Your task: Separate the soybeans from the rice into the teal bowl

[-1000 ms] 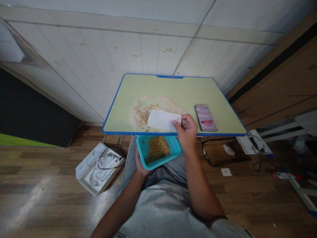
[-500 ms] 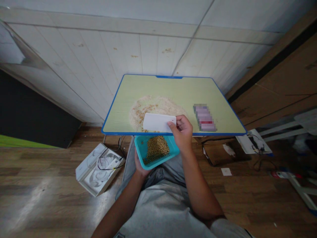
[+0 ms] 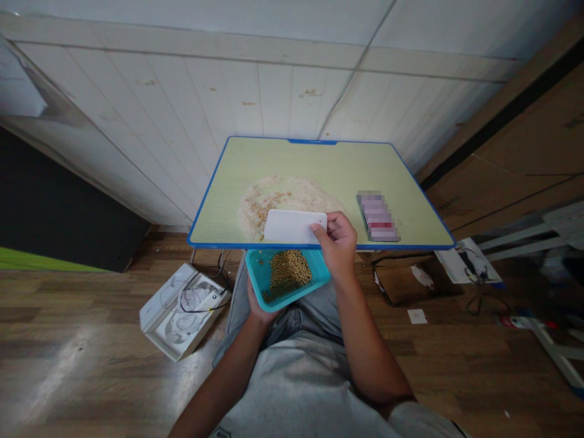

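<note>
My right hand (image 3: 340,243) pinches the right end of a flat white scraper (image 3: 294,227) between thumb and fingers, low over the table's front edge. Behind and left of the scraper, pale grains (image 3: 305,192) lie spread over the light green tabletop (image 3: 337,161), with yellowish beans (image 3: 260,210) scattered among their left part. Below that edge my left hand (image 3: 260,304) grips a turquoise plastic container (image 3: 292,299) from its left side and underneath; most of those fingers are hidden. A heap of round tan beans (image 3: 291,274) lies inside the container, which is slightly tilted.
A pixelated flat object (image 3: 378,216) lies on the table's right side. An open white box (image 3: 182,313) with a cable stands on the floor at left. Right of my legs are an open cardboard box (image 3: 415,283) and a white stool-like frame (image 3: 515,240).
The scraper and my right hand have shifted slightly to the right. Beans near the scraper's lower left corner at the edge are gone from there, and a few more show in the container's left part.
</note>
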`<state>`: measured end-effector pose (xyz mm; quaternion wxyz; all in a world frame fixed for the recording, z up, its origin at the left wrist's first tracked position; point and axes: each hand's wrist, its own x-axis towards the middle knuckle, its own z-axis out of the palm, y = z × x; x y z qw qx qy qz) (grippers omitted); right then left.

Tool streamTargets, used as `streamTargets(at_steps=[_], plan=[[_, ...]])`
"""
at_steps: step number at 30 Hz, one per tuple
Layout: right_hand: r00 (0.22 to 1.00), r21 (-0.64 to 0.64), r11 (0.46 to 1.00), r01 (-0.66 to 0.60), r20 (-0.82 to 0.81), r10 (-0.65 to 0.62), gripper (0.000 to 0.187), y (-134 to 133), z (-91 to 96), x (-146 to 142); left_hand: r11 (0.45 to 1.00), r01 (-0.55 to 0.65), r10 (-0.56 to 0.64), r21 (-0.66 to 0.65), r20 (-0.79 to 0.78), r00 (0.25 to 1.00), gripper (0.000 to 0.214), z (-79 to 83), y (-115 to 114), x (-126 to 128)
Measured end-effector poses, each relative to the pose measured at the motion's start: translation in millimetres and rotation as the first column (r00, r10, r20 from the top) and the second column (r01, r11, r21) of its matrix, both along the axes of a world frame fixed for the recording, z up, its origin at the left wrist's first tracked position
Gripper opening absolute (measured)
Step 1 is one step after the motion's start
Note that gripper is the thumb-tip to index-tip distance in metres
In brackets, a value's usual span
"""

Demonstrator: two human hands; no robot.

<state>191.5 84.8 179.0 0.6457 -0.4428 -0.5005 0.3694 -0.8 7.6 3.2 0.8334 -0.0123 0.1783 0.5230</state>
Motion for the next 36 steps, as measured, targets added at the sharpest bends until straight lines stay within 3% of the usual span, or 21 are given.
streamTargets(at_steps=[7,16,23,36], plan=[[0.999,0.017,1.0,0.026,0.02,-0.026,0.028,-2,1.3,-8,0.999,-0.005,0.003,0.049,0.043,0.999,0.079,-10.2,-2,-3],[0.997,0.022,0.999,-0.044,0.06,0.043,0.027,-2,-0.3,-18,0.998,-0.048,0.046,-0.033,-0.056,0.997,0.079,5.0,-2,2],[0.999,0.06,0.998,0.02,0.046,-0.023,0.025,-1,-2.2,-20,0.998,-0.016,0.016,0.067,0.01,1.0,0.081,-11.9,-4,-1],[0.997,0.04,0.998,-0.043,0.069,0.04,0.025,0,-3.2,-17,0.997,-0.06,0.06,-0.045,-0.018,0.998,0.075,-7.6,-5,1]])
